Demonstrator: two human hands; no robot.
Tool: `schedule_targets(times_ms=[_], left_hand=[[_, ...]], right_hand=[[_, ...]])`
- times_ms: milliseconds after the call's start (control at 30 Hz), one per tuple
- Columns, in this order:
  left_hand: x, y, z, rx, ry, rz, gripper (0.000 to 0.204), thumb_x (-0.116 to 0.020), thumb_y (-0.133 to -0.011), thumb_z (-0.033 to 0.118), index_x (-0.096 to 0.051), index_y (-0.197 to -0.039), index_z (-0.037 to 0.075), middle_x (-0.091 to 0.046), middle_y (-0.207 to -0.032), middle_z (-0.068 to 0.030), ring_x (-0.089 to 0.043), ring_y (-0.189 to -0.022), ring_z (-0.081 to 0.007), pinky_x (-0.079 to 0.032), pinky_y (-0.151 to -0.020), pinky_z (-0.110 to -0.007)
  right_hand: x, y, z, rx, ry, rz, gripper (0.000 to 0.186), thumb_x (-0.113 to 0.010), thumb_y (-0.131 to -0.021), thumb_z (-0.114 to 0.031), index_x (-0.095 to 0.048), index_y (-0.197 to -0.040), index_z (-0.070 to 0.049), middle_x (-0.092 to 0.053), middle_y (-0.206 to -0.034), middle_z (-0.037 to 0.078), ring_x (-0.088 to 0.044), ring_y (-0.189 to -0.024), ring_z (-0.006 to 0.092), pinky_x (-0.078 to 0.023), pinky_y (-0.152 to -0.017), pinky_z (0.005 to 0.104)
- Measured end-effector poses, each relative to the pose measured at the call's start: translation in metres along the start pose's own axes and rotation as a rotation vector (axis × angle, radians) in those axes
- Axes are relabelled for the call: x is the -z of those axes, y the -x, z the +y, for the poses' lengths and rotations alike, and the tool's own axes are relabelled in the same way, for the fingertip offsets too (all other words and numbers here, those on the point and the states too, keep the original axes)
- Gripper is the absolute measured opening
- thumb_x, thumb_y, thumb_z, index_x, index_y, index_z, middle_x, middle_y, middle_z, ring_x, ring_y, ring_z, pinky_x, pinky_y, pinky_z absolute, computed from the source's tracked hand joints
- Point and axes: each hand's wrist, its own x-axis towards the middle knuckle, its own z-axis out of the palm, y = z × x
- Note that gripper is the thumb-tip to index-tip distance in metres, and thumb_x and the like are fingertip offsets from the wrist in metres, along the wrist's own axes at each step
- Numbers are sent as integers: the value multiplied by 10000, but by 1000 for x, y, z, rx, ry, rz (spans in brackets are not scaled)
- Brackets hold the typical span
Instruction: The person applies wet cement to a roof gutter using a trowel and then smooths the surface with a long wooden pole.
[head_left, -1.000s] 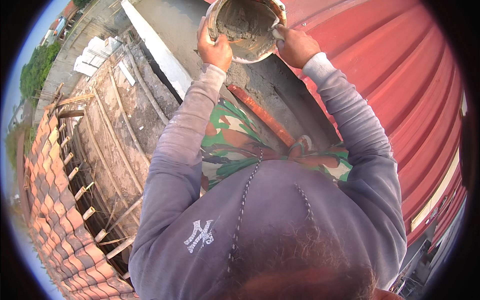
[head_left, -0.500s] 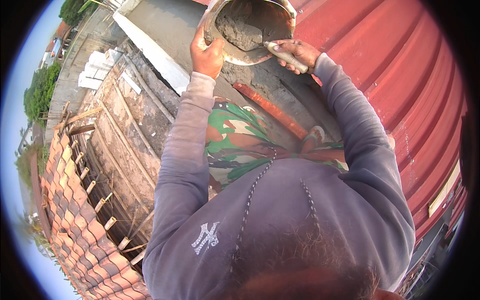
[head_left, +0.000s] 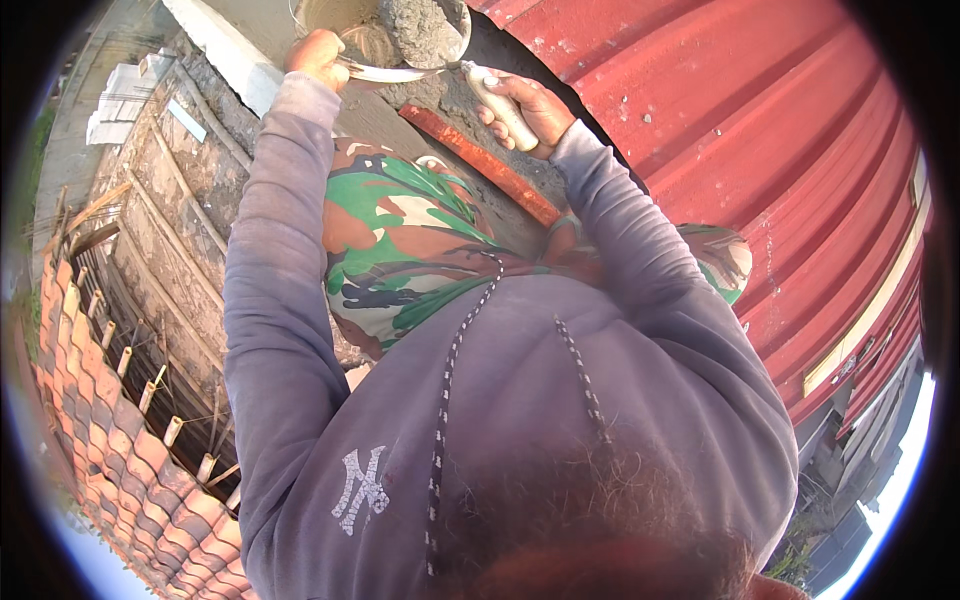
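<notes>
Cream trowel handle (head_left: pixel 506 110) slanting up-left, right fingers (head_left: pixel 516 87) wrapped around it, left fingers (head_left: pixel 322 50) gripping bucket rim (head_left: pixel 400 75)

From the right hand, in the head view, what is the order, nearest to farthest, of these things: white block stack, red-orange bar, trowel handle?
1. Trowel handle: gripped in the right hand.
2. Red-orange bar: below and to the left of that hand.
3. White block stack: far off, at the upper left.
</notes>
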Motion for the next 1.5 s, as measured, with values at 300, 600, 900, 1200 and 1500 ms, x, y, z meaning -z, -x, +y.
schedule_targets(times_ms=[300, 600, 900, 1200, 1500], left_hand=[[-15, -67, -110, -171, 304, 363, 420, -725, -885, 128, -627, -1267, -16, -740, -994, -29, -701, -894, -158, -505, -986, -297], [-16, 7, 8, 169, 935, 253, 470, -616, -846, -35, -539, -1304, 32, -657, -953, -72, -648, -761, -185, -563, -648, -352], [12, 36, 56, -125, 1365, 229, 422, -563, -892, -65, -604, -1295, 54, -699, -967, -89, -701, -794, -219, -610, -666, -384], [31, 46, 84, -111, 1271, 495, 450, -519, -847, -69, -642, -1276, -10, -715, -1032, -79, -692, -882, -192, -572, -765, -323], [48, 45, 46, 26, 1312, 360, 184, -588, -900, -11, -697, -1047, -20, -705, -906, -96, -678, -744, -186, -550, -654, -327]], right_hand=[[133, 30, 95, -200, -253, 388, 365, -574, -987, -331, -575, -1271, -102, -598, -788, 37, -536, -571, 128, -465, -488, 275], [168, 35, 137, -174, 65, 841, 362, -496, -983, -354, -587, -1206, -84, -623, -793, 78, -586, -614, 204, -513, -557, 357], [221, -10, 168, -142, -181, 1298, 455, -460, -1026, -528, -517, -1070, -79, -572, -878, 107, -583, -724, 288, -536, -642, 485], [205, -185, 156, 69, -647, 1182, 512, -421, -1059, -544, -420, -1201, -52, -562, -1030, 137, -581, -902, 317, -562, -838, 484], [205, -307, 122, -53, -429, 1081, 566, -318, -1091, -525, -450, -1210, 12, -603, -1078, 188, -630, -951, 354, -568, -867, 545]])
